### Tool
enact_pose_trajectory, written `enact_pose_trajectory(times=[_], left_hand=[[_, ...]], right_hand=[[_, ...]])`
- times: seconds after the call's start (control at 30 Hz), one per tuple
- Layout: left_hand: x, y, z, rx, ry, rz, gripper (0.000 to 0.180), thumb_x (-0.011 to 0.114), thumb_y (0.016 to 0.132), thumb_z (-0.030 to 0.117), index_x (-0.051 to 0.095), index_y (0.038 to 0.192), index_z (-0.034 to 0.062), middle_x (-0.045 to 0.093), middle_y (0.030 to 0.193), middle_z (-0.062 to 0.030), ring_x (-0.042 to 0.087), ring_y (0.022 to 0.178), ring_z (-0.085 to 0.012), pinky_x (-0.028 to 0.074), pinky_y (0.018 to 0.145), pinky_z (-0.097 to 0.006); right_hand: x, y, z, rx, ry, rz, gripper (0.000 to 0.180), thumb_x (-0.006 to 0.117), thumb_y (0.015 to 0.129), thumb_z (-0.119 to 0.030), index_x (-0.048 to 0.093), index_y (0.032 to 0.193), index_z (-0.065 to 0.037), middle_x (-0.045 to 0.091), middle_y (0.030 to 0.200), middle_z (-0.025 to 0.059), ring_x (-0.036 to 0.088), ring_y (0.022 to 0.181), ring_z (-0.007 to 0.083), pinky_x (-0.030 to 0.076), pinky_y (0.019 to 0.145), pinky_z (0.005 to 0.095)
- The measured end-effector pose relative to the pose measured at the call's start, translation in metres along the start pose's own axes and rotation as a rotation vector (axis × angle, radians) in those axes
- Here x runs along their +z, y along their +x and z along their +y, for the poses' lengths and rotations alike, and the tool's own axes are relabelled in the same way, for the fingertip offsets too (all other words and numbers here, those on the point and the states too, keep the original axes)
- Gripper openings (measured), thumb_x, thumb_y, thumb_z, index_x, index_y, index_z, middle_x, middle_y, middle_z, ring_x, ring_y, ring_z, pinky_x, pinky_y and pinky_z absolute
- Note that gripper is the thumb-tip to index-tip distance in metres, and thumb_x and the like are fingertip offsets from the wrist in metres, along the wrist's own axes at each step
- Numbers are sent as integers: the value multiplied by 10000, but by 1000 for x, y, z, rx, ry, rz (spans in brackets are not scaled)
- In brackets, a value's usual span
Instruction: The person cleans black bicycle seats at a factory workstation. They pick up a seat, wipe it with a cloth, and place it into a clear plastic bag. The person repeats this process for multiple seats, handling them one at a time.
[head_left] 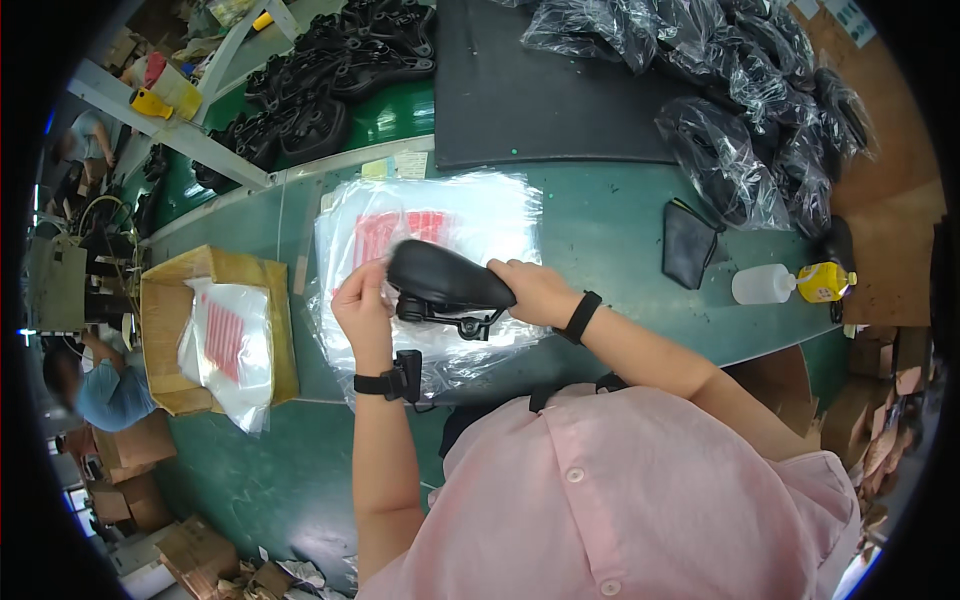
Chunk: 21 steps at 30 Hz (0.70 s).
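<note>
A black bicycle saddle (445,277) with rails and a clamp underneath is held above a stack of clear plastic bags (500,215) with red print. My right hand (537,292) grips the saddle at its narrow right end. Close to the wide left end, the fingers of my left hand (362,295) are pinched together. What they hold, possibly a bag's edge, cannot be made out. Both wrists wear black bands, the left one with a small black device.
A cardboard box (275,330) with more printed bags stands left. Bare black saddles (380,50) lie on the far-left green surface, bagged saddles (720,165) at the far right. Right lie a black pouch (688,245), white bottle (762,285) and yellow bottle (822,282). Another person (110,390) sits far left.
</note>
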<state>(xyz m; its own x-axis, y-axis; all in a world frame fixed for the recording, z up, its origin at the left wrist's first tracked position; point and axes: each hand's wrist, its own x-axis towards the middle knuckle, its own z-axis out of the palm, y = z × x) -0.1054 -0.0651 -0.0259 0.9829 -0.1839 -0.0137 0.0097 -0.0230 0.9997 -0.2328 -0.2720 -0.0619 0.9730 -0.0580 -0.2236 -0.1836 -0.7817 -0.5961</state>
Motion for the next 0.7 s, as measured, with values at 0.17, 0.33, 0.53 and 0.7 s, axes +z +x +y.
enact_pose_trajectory(times=[0.17,0.33,0.53,0.7], left_hand=[[23,-40,55,720,453,-522,174,679,810,23,713,980,27,680,772,-80,580,615,-100,464,580,-243],[1,-47,65,226,845,-507,307,747,780,108,674,1077,82,535,545,-119,511,453,-169,434,484,-306],[92,-91,73,532,370,-928,121,678,812,118,666,905,42,665,781,-141,648,666,-320,510,595,-367],[139,-109,71,431,194,-1011,115,664,841,132,655,849,18,637,700,-114,627,640,-224,484,592,-318]], right_hand=[[-15,-3,-3,119,417,-77,500,663,653,-44,542,1137,-9,645,913,192,638,825,308,500,738,383],[-26,-38,12,273,1211,-25,470,682,681,-43,564,1129,36,639,933,100,609,776,180,494,695,294],[-24,-54,25,247,1281,38,420,648,757,-47,534,1158,1,612,916,79,606,767,133,503,663,271],[0,-58,55,286,1604,-71,523,683,784,-158,465,1241,-27,604,975,115,608,855,179,510,713,318]])
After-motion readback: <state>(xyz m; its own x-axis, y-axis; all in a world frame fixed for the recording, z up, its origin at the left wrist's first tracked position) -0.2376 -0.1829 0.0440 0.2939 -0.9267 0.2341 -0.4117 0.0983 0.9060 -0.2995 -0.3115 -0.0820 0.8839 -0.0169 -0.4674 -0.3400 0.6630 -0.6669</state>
